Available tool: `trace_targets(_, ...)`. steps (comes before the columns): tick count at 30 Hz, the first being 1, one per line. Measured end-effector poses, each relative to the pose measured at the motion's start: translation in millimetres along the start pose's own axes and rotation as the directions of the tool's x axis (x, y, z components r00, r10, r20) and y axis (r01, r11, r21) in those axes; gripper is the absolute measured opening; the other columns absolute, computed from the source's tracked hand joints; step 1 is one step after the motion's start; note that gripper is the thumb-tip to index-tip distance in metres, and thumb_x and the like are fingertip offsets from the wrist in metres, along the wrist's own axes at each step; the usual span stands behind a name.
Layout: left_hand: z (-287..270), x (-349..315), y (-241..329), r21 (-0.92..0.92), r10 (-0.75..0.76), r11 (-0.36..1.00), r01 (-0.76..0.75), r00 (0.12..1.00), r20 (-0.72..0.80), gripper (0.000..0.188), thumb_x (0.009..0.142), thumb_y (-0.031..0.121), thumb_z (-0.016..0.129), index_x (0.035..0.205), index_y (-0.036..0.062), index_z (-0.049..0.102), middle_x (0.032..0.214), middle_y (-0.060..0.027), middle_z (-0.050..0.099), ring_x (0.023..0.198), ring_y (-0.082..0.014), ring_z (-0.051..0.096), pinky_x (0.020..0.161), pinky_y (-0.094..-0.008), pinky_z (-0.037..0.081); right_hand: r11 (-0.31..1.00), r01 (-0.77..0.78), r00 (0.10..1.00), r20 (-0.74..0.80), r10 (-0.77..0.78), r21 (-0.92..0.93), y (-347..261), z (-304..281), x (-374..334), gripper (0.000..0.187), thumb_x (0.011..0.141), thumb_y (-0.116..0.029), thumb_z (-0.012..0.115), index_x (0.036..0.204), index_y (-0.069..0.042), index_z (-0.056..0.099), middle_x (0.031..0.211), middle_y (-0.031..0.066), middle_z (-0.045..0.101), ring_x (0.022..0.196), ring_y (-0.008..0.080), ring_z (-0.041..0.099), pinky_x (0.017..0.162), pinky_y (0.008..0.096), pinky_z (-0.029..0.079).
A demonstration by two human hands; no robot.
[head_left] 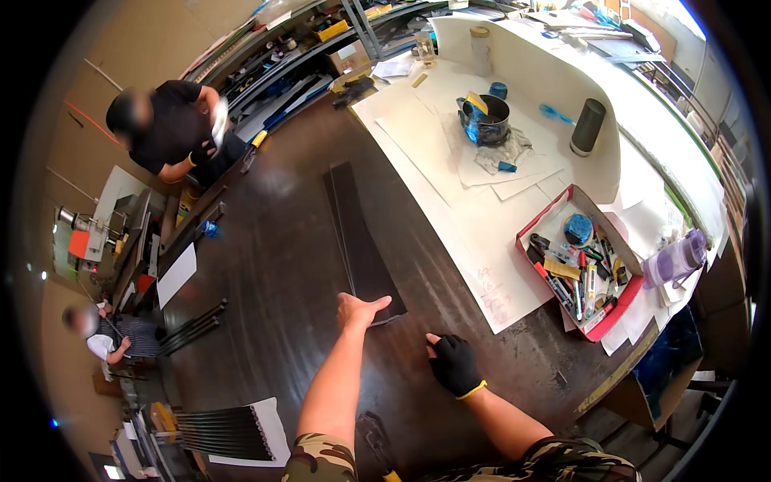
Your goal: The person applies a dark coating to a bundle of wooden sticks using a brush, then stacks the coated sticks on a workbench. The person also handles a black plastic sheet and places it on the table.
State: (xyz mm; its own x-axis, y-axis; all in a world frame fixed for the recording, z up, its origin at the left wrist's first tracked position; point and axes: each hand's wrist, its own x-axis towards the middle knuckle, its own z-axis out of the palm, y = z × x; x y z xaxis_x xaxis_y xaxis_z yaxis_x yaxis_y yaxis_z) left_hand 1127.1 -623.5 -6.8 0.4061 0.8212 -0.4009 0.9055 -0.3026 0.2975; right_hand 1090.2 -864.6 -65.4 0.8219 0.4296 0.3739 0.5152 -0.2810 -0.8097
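A long, dark flat strip or folded sheet, with thin pale edge lines, lies lengthwise on the dark worktable. My bare left hand grips its near end, thumb stretched to the right across it and fingers bent at its left side. Whether this is one piece or several layers I cannot tell. To the right of that end, my right hand, in a black fingerless glove with a yellow cuff, rests low over the tabletop. Its fingers are curled in, and their inner side is hidden.
Right stands a red box of markers, beside a purple bottle. White paper bears a black pot and a dark cylinder. A clamp sits near me. Two people work at left, near black rods.
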Motion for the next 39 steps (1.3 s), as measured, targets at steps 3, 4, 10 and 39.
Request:
trace_targets(3,1,13,-9,-0.026,-0.015,1.0,0.017,0.997,0.078,0.096,0.056,0.05,0.094,0.124,-0.0047,0.054,0.124,-0.021,0.064,0.115,-0.035,0.064,0.098,-0.0427,0.052,1.0,0.003,1.0,0.009,-0.003,-0.018,0,0,0,0.025,0.083,-0.006,0.068,0.107,-0.006,0.063,0.083,0.0141,0.065,0.078,0.0355,0.064,0.069,0.0448,0.051)
trace_targets(4,3,20,-15,-0.036,-0.019,0.999,0.024,0.994,0.11,0.096,0.055,0.05,0.094,0.124,-0.0046,0.055,0.125,-0.021,0.064,0.115,-0.035,0.064,0.099,-0.0428,0.052,1.0,-0.005,1.0,0.013,0.006,-0.016,-1,1,-1,0.025,0.082,-0.006,0.068,0.106,-0.006,0.063,0.083,0.0141,0.065,0.077,0.0355,0.064,0.069,0.0448,0.051)
trace_targets(10,9,26,-22,-0.024,-0.022,0.999,0.021,1.0,-0.015,0.087,0.06,0.047,0.093,0.122,-0.0029,0.058,0.124,-0.0202,0.066,0.115,-0.034,0.064,0.099,-0.0425,0.052,1.0,0.007,1.0,-0.008,-0.007,-0.021,-3,0,0,0.023,0.081,-0.004,0.067,0.104,-0.006,0.063,0.082,0.0128,0.065,0.077,0.0347,0.064,0.068,0.0445,0.051)
trace_targets(39,-18,-1,3,-0.022,-0.121,0.992,0.122,0.992,0.04,0.074,0.065,0.035,0.092,0.119,-0.0009,0.058,0.123,-0.0177,0.067,0.112,-0.0305,0.066,0.097,-0.0413,0.053,0.999,0.006,1.0,-0.028,-0.007,-0.041,2,5,-2,0.02,0.08,-0.005,0.068,0.099,-0.008,0.065,0.081,0.0115,0.066,0.076,0.0337,0.064,0.067,0.0431,0.051)
